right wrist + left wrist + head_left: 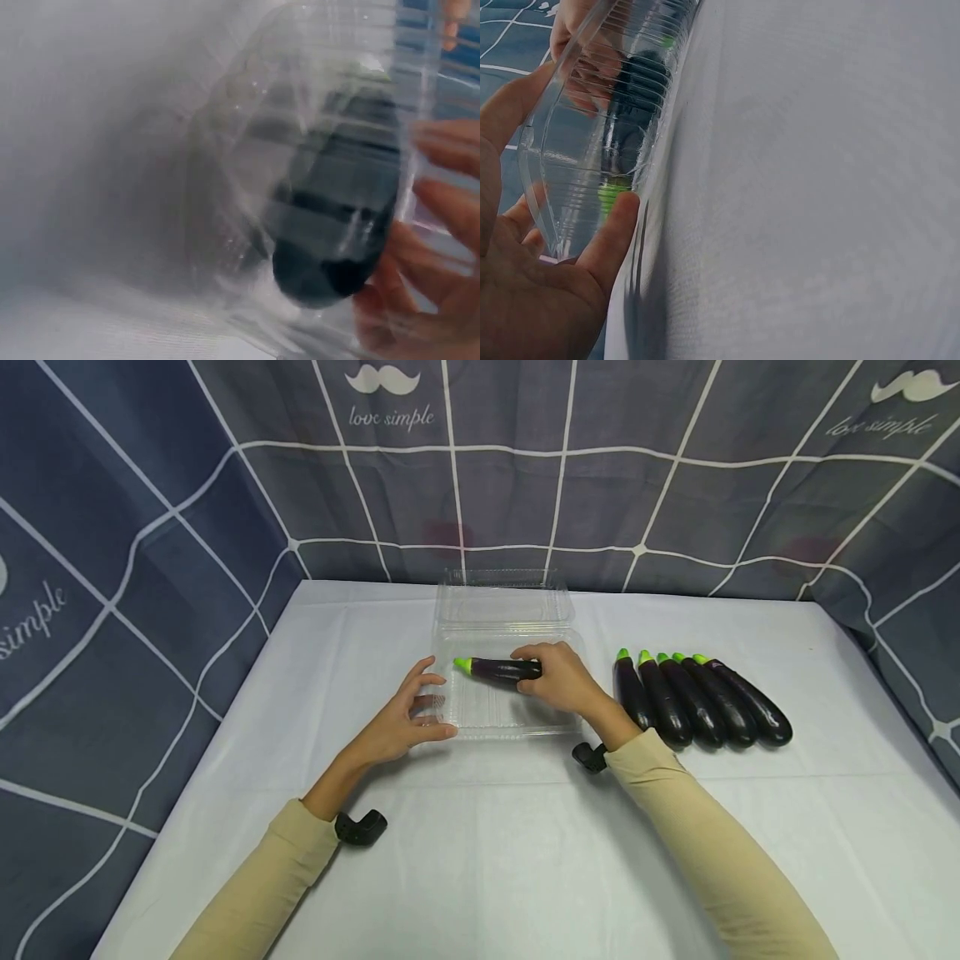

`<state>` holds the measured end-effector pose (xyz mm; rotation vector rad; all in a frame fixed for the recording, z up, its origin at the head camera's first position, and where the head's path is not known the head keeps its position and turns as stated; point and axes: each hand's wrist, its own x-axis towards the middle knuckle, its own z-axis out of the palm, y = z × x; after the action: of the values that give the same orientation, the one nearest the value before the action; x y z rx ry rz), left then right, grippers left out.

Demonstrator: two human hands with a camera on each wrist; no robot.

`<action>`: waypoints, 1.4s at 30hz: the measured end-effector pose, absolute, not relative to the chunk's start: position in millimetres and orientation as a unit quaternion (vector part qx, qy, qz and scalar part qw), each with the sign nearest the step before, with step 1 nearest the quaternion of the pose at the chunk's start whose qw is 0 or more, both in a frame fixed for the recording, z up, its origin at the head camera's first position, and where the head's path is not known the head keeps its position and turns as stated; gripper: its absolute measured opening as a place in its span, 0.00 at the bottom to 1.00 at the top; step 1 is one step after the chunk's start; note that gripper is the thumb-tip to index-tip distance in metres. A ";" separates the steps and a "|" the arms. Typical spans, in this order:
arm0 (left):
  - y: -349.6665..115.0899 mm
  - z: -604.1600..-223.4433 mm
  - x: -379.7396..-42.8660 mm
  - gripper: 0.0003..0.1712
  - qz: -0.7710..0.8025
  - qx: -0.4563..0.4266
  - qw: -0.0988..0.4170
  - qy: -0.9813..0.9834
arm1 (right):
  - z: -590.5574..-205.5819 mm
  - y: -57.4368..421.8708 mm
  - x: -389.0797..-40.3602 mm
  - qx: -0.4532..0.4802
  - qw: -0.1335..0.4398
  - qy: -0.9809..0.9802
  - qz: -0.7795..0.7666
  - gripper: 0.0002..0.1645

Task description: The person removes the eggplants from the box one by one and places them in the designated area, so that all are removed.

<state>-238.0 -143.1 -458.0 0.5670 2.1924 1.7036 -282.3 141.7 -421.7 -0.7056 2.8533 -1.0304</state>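
A clear plastic clamshell box lies on the table, its lid folded back. My right hand grips a dark purple eggplant by its thick end, over the box's tray; its green stem points left. Through the clear plastic, the right wrist view shows the eggplant beside the fingers, somewhat blurred. At the box's left side is my left hand, fingers spread and thumb near the front corner. In the left wrist view, the left hand's fingers touch the ribbed plastic wall.
Several more eggplants lie side by side right of the box, stems away from me, next to the right forearm. A white cloth covers the table. Dark blue gridded curtains stand behind and at both sides.
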 end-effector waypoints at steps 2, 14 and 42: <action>-143.3 -458.3 -238.0 0.41 0.594 0.200 0.153 0.764 | -422.9 140.6 -282.0 -0.221 0.010 0.927 -0.304 0.27; -142.6 -455.4 -236.7 0.42 0.593 0.204 0.152 0.764 | -424.2 139.7 -274.8 -0.213 0.025 0.939 -0.270 0.28; -143.6 -459.4 -239.1 0.41 0.595 0.204 0.150 0.763 | -423.0 148.4 -267.1 -0.248 0.012 0.899 -0.360 0.23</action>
<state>-239.1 -143.6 -459.4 0.5867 2.1917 1.7078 -267.1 148.4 -423.0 -0.7743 2.8037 -1.1215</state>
